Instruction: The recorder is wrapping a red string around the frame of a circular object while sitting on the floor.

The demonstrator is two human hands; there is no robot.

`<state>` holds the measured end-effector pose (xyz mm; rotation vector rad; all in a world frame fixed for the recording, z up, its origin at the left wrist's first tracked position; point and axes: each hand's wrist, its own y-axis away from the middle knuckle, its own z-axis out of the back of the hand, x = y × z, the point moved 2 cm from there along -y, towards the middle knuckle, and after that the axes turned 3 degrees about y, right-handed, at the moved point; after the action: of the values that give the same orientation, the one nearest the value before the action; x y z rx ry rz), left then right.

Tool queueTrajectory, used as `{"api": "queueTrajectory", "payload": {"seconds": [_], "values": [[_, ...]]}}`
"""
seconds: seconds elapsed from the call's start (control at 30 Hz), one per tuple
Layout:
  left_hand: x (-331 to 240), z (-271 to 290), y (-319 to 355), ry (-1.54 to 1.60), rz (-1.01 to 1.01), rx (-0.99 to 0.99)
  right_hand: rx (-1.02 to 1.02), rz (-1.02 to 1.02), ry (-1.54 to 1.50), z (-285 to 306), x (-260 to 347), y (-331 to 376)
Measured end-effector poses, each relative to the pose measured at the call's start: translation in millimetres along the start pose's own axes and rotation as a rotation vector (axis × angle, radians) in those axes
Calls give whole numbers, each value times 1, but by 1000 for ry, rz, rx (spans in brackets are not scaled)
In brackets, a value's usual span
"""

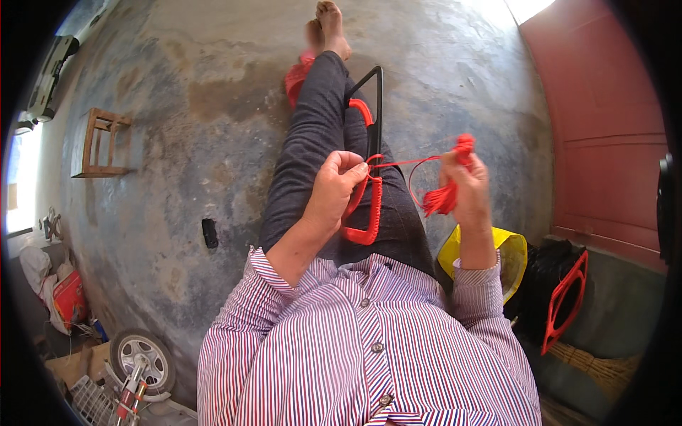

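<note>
A black frame (379,96) lies lengthwise over my outstretched legs, its near end and one far section wrapped in red cord (374,213). Against the middle of the frame, my left hand (332,188) is closed in a pinch on the red cord, thumb and forefinger together. From there a strand stretches right to my right hand (467,186), raised above my right thigh. That hand grips a bundle of red cord (441,199), which sticks out above and below the fingers. A loose loop of strand hangs between the hands.
By my right hip stand a yellow bag (517,257) and a black bundle with a red frame (566,312). A red door (604,135) is farther right. To the left are a wooden stool (91,153), a small black object (209,233) and a wheel (145,363).
</note>
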<state>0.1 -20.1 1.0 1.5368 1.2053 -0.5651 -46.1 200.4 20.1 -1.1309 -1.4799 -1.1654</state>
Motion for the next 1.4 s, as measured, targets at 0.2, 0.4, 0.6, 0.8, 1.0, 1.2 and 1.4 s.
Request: {"api": "queueTrajectory", "payload": {"seconds": [0.2,0.4,0.6,0.8,1.0,1.2,1.4], "values": [[18,-24,-29,178,192,76,-191,124,-92,53,49,37],[42,-15,-44,303,254,232,-113,176,-67,51,54,64],[35,-15,-38,404,269,253,-427,-71,85,85,14,50],[3,-14,-9,-305,-299,136,-50,-250,-167,35,-4,58],[-23,-56,33,-651,-688,508,124,-395,-461,-39,-10,65],[-52,-38,25,481,-97,460,525,-403,-219,-30,-7,43],[-68,12,-9,-13,-490,289,403,-239,-437,24,-19,-13]]}}
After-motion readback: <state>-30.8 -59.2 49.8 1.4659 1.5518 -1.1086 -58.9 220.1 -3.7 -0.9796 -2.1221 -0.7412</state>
